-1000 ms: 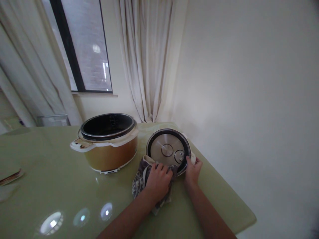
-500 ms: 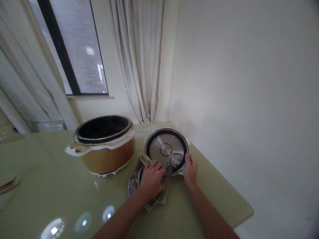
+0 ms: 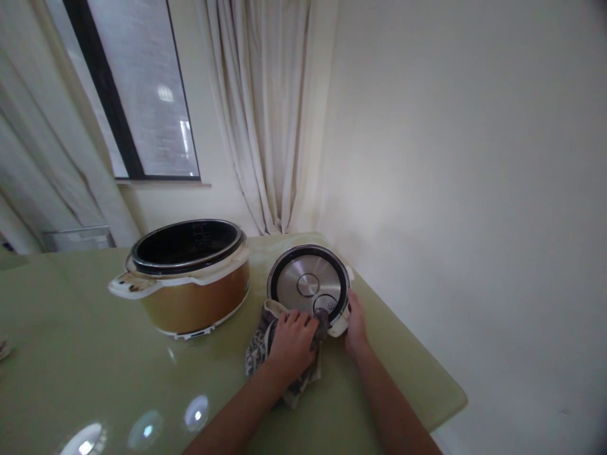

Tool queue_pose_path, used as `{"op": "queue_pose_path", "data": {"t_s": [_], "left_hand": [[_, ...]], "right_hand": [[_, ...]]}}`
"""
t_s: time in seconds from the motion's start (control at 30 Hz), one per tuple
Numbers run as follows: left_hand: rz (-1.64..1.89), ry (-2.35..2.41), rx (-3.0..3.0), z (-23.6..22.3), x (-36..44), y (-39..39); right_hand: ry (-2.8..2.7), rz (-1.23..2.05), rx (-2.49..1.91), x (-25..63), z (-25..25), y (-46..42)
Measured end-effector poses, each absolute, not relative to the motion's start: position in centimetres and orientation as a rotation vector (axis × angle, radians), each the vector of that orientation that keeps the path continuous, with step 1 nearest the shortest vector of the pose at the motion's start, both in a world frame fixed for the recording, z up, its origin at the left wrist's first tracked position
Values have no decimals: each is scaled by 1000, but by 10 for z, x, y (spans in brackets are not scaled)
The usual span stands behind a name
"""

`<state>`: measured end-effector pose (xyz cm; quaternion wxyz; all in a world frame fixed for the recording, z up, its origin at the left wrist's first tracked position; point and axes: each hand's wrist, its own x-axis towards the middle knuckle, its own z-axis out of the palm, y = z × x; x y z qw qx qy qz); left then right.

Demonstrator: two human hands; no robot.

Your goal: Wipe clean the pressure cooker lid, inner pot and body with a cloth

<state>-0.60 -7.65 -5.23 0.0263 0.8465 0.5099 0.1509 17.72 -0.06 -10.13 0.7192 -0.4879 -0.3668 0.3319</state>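
A round pressure cooker lid (image 3: 290, 284) rests on the table with its metal inner face and black seal ring turned up towards me. My right hand (image 3: 356, 325) grips the lid's right edge, the fingers partly hidden behind it. A patterned grey and cream cloth (image 3: 258, 344) is bunched in my left hand (image 3: 294, 341), whose fingers are curled over it. Part of the cloth touches the lower rim of the lid. Left of the lid stands the gold and white cooker body (image 3: 194, 303), uncovered, with a dark inner pot (image 3: 184, 246) inside.
The glossy green table (image 3: 95, 366) carries everything, and its right edge runs close to the white wall (image 3: 450, 189). Behind are a cream curtain (image 3: 260, 114) and a dark-framed window (image 3: 147, 95). A small pale object (image 3: 4, 349) lies at the far left.
The view has shifted slightly, so things sit further left. My right hand has slid a little around the lid's edge, and the lid is turned slightly. The cloth stays in my left hand.
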Motion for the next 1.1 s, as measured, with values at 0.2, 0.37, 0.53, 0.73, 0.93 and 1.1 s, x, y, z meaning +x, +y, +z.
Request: {"op": "queue_pose_path", "data": {"t_s": [0.2,0.37,0.53,0.73,0.93,1.1], "left_hand": [[501,1568,2623,-49,-45,-71],[684,1517,2473,-55,-57,-67],[908,1460,2348,-62,-11,-79],[937,1635,2217,-46,49,-88],[756,1541,2220,-35,28,-75],[579,1563,2299,-40,-2,-74]], "right_hand": [[-762,929,-1132,186,-82,-8],[-931,695,-1132,169,-82,-9],[-958,555,-1145,164,-95,-10],[-1002,610,-1108,178,-102,-12],[-953,608,-1077,170,-93,-16],[-821,654,-1066,167,-87,-19]]}}
